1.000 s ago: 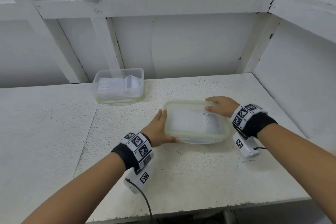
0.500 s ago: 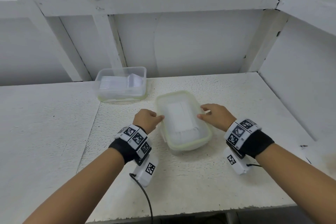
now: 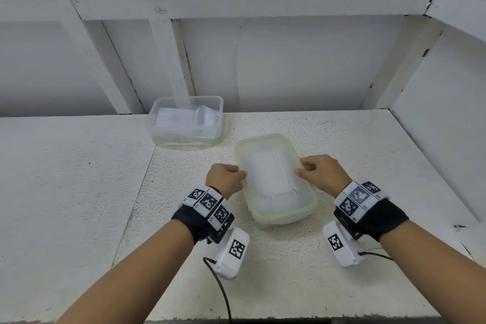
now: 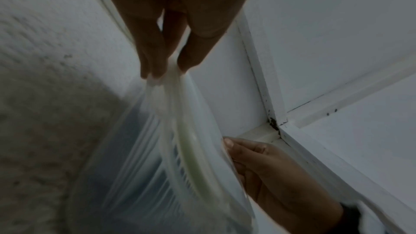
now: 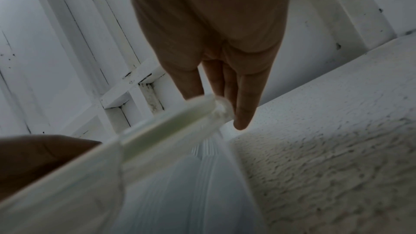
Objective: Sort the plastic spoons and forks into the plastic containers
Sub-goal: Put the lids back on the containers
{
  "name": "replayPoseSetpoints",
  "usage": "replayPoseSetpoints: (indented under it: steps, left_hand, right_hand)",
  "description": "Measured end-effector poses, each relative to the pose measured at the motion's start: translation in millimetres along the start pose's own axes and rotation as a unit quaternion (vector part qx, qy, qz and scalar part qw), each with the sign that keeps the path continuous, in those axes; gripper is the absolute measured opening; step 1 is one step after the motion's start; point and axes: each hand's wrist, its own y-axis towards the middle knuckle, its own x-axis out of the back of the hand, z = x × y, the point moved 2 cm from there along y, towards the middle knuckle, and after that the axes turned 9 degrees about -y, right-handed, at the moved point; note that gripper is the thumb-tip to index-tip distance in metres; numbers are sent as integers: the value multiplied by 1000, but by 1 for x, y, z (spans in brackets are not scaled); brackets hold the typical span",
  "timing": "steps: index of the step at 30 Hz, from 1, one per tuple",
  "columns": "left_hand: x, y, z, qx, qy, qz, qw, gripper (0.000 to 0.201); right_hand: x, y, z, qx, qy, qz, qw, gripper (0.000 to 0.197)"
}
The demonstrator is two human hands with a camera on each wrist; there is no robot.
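A clear lidded container (image 3: 310, 208) with a pale green rim sits mid-table, long side running away from me. White forks (image 3: 278, 196) show through its lid. My left hand (image 3: 240, 175) pinches the lid's left edge, fingers curled. My right hand (image 3: 299, 170) pinches the right edge opposite. The left wrist view shows my left hand (image 4: 164, 73) nipping the rim (image 4: 193, 157), with the right hand (image 4: 247, 150) across it. In the right wrist view my right hand (image 5: 213, 102) has thumb and fingers closed on the rim (image 5: 166, 122). A second, lidless container (image 3: 186, 99) at the back left holds clear spoons (image 3: 200, 118).
The white table (image 3: 263, 284) ends at a wall behind and a side wall (image 3: 441, 126) on the right. A seam (image 3: 136, 192) runs down the tabletop left of my hands. A cable (image 3: 223, 294) trails from my left wrist over the front edge.
The lidded container has turned from crosswise to lengthwise and come a little nearer. Both hands have shifted from its ends to pinch its long sides.
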Motion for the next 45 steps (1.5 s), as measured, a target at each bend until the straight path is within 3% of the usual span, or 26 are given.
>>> replayPoseSetpoints:
  steps: [4, 8, 14, 16, 18, 20, 23, 26, 28, 32, 33, 36, 39, 45]
  left_hand:
    - [0, 0, 4, 2, -43, 0, 999, 9]
    - [-1, 3, 7, 3, -47, -2, 999, 29]
    - [-1, 4, 6, -5, -25, -7, 1000, 20]
    - [2, 2, 0, -9, 11, 17, 1000, 4]
    - [6, 2, -12, 0, 81, 62, 995, 12]
    - [9, 8, -26, -8, 210, 103, 972, 19]
    - [8, 25, -52, -69, 329, 86, 938, 42]
    - [-6, 43, -73, -114, 370, 88, 918, 38]
    - [-17, 51, -78, -95, 382, 111, 912, 17]
    - [-25, 57, -81, -46, 371, 100, 922, 9]
    - [-24, 60, -79, -23, 339, 93, 936, 19]
    - [-24, 60, -72, 36, 194, 102, 975, 34]
    - [-31, 57, -63, 54, 155, 101, 981, 24]
    - [-53, 47, -51, 75, 136, 94, 983, 29]
  right_hand:
    - [-1, 0, -1, 0, 18, -2, 1000, 41]
    - [-2, 2, -7, -18, 83, -2, 996, 39]
    - [-5, -2, -7, -39, 172, 13, 984, 42]
    - [-2, -5, -6, -35, 167, 31, 985, 44]
    - [2, -12, -4, -35, 167, 61, 983, 48]
    - [6, -25, 0, -45, 126, 78, 988, 52]
    - [3, -52, -3, -90, 37, 117, 988, 67]
    - [-7, -71, -7, -116, 128, 167, 971, 66]
    - [-12, -73, -6, -121, 184, 144, 965, 56]
    - [-8, -62, -7, -143, 224, 102, 959, 39]
    - [-2, -57, -9, -150, 222, 84, 960, 37]
    - [26, -31, -20, -168, 178, -13, 970, 36]
    - [55, 9, -31, -162, 97, -85, 978, 44]
    - [69, 70, -52, -123, -26, -80, 989, 43]
